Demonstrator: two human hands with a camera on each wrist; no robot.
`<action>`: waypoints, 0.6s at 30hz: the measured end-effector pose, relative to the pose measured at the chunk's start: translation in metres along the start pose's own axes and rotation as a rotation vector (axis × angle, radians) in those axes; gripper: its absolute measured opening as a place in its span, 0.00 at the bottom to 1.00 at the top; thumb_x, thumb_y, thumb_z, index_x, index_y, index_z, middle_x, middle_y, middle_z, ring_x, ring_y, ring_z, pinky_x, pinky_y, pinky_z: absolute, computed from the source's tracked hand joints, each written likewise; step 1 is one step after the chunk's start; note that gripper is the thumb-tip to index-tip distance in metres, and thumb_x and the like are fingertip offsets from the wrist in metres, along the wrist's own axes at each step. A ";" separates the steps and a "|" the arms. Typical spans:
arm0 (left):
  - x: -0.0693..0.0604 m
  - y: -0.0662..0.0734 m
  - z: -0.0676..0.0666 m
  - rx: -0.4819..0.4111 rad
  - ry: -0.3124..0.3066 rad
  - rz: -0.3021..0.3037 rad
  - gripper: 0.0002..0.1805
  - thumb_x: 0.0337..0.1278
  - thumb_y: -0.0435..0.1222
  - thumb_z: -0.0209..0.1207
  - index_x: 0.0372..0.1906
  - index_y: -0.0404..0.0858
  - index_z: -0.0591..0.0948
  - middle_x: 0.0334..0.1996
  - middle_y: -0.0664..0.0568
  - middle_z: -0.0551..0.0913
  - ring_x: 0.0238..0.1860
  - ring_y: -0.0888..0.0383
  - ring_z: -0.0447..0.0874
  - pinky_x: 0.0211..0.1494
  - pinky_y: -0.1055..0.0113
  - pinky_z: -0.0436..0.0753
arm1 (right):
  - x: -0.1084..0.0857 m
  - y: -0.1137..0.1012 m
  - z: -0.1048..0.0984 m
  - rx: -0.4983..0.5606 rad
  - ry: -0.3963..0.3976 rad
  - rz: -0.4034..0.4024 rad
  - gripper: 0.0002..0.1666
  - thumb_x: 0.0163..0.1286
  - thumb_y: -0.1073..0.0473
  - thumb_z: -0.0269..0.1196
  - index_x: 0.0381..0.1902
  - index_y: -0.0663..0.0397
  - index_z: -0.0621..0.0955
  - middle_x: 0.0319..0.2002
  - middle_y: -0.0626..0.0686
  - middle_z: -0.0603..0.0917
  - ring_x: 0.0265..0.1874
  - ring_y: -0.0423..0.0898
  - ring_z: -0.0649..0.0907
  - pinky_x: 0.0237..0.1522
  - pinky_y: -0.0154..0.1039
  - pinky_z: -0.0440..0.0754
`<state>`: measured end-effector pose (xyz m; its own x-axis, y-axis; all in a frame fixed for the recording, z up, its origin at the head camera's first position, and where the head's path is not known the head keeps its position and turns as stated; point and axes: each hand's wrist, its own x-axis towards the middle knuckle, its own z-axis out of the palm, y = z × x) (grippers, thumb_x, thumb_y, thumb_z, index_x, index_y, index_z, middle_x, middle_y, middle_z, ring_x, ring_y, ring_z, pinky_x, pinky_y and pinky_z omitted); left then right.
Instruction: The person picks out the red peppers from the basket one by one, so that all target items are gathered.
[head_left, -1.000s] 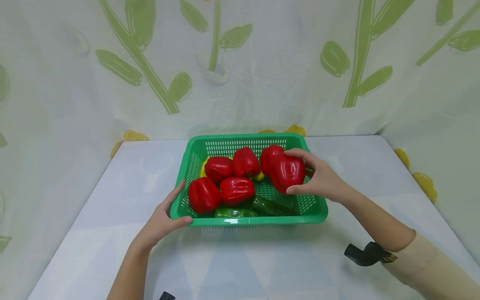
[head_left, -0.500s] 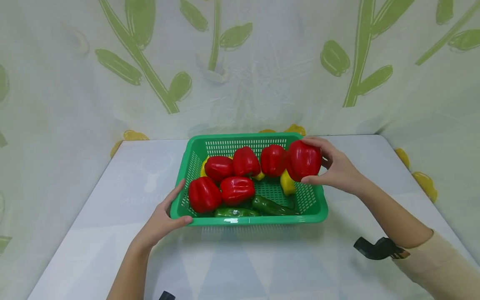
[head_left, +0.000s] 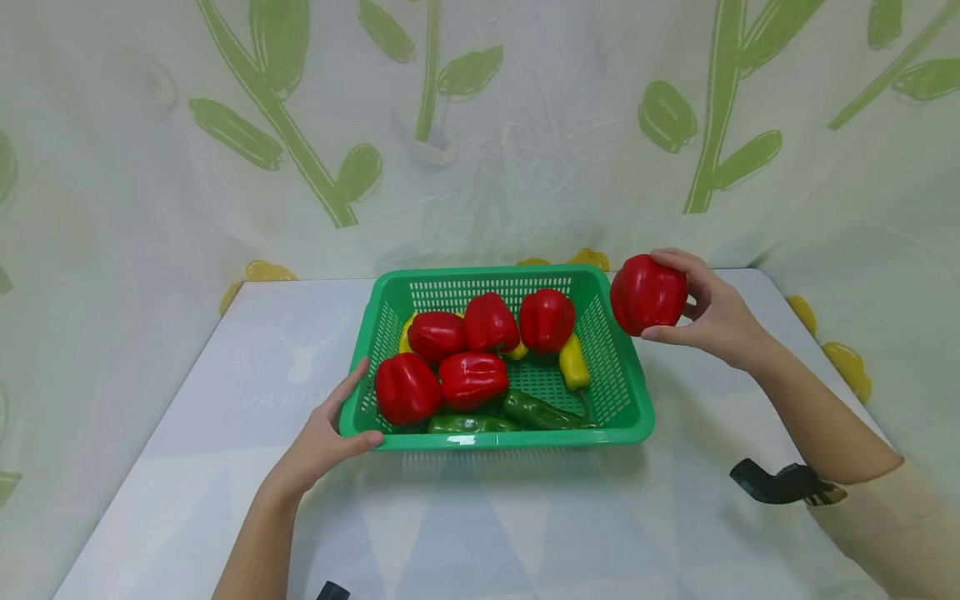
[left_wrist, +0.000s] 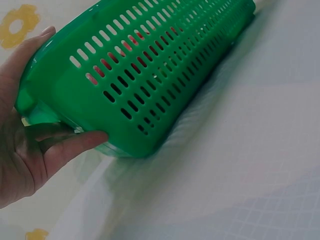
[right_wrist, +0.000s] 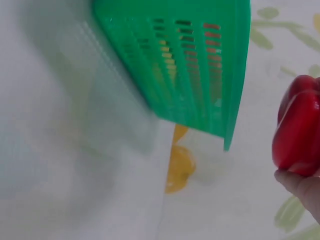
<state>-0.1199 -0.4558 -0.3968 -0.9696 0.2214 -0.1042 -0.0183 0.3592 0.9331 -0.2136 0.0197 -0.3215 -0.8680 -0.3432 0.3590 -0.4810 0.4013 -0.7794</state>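
Note:
A red bell pepper [head_left: 648, 296] is held up by my right hand [head_left: 718, 321], above and just outside the basket's right rim. Fingertips lie over its top and the thumb supports it from below. In the right wrist view the pepper [right_wrist: 301, 130] is cut off at the right edge. My left hand [head_left: 321, 442] grips the near left corner of the green plastic basket [head_left: 540, 438], whose slotted wall [left_wrist: 75, 92] shows in the left wrist view. Inside the basket lie several red bell peppers [head_left: 474, 381], a long yellow pepper [head_left: 573, 362] and long green peppers [head_left: 543, 412].
The basket stands on a pale table [head_left: 465, 517] with a faint printed pattern. Behind rises a light curtain [head_left: 525, 150] with green leaf shapes. A black wrist mount [head_left: 780, 482] sits on my right forearm. More yellow peppers [head_left: 406, 335] are partly hidden beneath the red ones.
My right hand has lifted the red bell pepper up and rightward, from inside the basket to beyond its right rim. That uncovered a yellow pepper. My left hand has stayed at the corner.

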 end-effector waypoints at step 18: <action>0.000 -0.001 -0.001 0.008 0.001 0.011 0.48 0.53 0.37 0.63 0.75 0.58 0.50 0.74 0.47 0.48 0.70 0.44 0.49 0.49 0.71 0.78 | 0.013 0.042 -0.022 -0.118 -0.022 0.178 0.58 0.44 0.70 0.74 0.70 0.54 0.57 0.66 0.58 0.61 0.58 0.49 0.64 0.39 0.19 0.75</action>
<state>-0.1204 -0.4571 -0.3977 -0.9700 0.2241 -0.0939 -0.0061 0.3640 0.9314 -0.2474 0.0505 -0.3384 -0.9383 -0.2755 0.2089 -0.3326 0.5537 -0.7634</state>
